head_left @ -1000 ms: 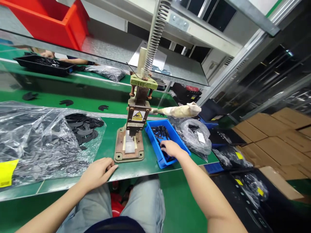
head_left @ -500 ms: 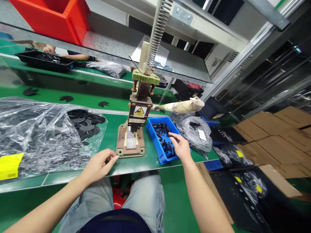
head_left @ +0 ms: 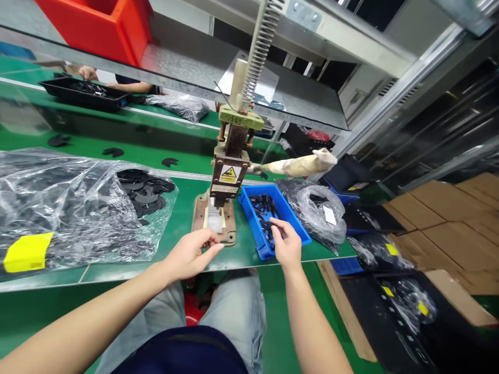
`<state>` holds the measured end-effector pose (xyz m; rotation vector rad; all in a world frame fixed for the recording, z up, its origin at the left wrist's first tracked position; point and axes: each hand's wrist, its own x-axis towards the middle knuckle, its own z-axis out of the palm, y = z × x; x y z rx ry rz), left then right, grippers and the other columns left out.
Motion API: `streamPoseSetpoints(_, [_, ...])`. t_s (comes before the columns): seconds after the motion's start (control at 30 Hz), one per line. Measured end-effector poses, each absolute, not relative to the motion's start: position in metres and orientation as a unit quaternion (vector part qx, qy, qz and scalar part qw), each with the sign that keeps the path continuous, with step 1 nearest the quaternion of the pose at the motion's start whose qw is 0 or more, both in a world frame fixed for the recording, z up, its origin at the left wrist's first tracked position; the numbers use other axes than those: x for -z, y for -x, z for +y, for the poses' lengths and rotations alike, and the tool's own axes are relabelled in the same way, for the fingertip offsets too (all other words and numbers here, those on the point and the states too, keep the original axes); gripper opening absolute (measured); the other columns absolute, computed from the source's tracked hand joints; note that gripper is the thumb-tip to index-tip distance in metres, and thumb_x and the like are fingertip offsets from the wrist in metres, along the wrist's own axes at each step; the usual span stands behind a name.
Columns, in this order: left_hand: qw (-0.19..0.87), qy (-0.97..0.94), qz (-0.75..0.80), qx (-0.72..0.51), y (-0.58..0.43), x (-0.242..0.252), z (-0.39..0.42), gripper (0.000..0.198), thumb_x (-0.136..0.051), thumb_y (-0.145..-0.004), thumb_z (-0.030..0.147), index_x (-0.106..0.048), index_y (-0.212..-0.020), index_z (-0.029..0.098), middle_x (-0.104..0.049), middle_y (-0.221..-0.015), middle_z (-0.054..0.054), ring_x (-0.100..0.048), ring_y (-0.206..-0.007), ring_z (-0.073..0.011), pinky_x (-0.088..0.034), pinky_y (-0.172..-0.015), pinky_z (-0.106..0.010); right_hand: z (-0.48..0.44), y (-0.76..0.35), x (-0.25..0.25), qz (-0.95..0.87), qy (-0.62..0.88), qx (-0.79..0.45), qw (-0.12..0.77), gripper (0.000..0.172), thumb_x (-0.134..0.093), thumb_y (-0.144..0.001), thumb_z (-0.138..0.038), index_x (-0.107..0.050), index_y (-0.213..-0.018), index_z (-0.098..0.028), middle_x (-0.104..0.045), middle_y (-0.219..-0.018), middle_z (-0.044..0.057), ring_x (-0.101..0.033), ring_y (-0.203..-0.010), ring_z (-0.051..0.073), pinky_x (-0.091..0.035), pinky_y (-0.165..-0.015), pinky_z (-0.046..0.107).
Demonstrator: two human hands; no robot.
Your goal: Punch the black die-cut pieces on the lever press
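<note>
My left hand (head_left: 195, 253) is at the front edge of the press base (head_left: 199, 215), its fingers curled and thumb and forefinger close together; anything between them is too small to make out. Above the base stands a hand press (head_left: 228, 169) with a warning label, a coiled spring on top and a wrapped lever (head_left: 298, 165) out to the right. My right hand (head_left: 287, 243) reaches over the near right side of a blue bin (head_left: 252, 232). Its thumb and forefinger are pinched among small black parts (head_left: 265, 205); what they grip is unclear.
At left lies a clear plastic bag (head_left: 78, 208) with flat black C-shaped pieces (head_left: 146, 195) spilling out. More bagged parts (head_left: 322, 208) sit right of the bin. A red bin (head_left: 105, 31) stands on the shelf above. Across the bench, another person's hand (head_left: 88, 72) is over a black tray (head_left: 83, 96).
My left hand has moved right, from the front left corner of the press base to its front edge. My right hand stays at the blue bin, fingertips slightly lower. The view has shifted a little.
</note>
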<state>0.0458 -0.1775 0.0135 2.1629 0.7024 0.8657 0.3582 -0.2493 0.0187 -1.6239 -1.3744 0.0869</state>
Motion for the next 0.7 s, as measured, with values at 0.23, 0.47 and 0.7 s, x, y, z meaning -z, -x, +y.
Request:
streamPoseSetpoints(0.23, [0.353, -0.833, 0.178, -0.387, -0.058, -0.035, -0.189, 0.029, -0.066, -0.1, 0.031, -0.066, -0.128, 0.022, -0.074, -0.109, -0.007, -0.07, -0.087, -0.0161, -0.058, -0.082, -0.031, -0.28, -0.279, 0.014, -0.631, 0.544, -0.041, 0.551, 0.033, -0.068, -0.093, -0.021, -0.07, -0.125, -0.028, -0.08, -0.109, 0.006, -0.077, -0.104, 0.022, -0.065, -0.097, 0.045])
streamPoseSetpoints(0.47, [0.34, -0.836, 0.184, -0.391, -0.047, -0.031, -0.197, 0.023, -0.067, -0.1, 0.029, -0.07, -0.121, 0.021, -0.076, -0.102, -0.007, -0.07, -0.088, -0.0168, -0.056, -0.08, -0.029, -0.276, -0.262, 0.022, -0.66, 0.502, -0.035, 0.558, 0.048, -0.069, -0.09, -0.01, -0.063, -0.134, -0.029, -0.08, -0.109, 0.004, -0.078, -0.103, 0.02, -0.067, -0.094, 0.041])
streamPoseSetpoints(0.7, [0.414, -0.807, 0.209, -0.364, -0.043, -0.029, -0.195, 0.023, -0.069, -0.099, 0.035, -0.072, -0.117, 0.021, -0.076, -0.103, -0.006, -0.069, -0.089, -0.0173, -0.055, -0.083, -0.03, -0.271, -0.261, 0.016, -0.692, 0.477, -0.019, 0.541, 0.052, -0.066, -0.09, -0.006, -0.06, -0.138, -0.027, -0.08, -0.109, 0.006, -0.079, -0.101, 0.02, -0.068, -0.089, 0.041])
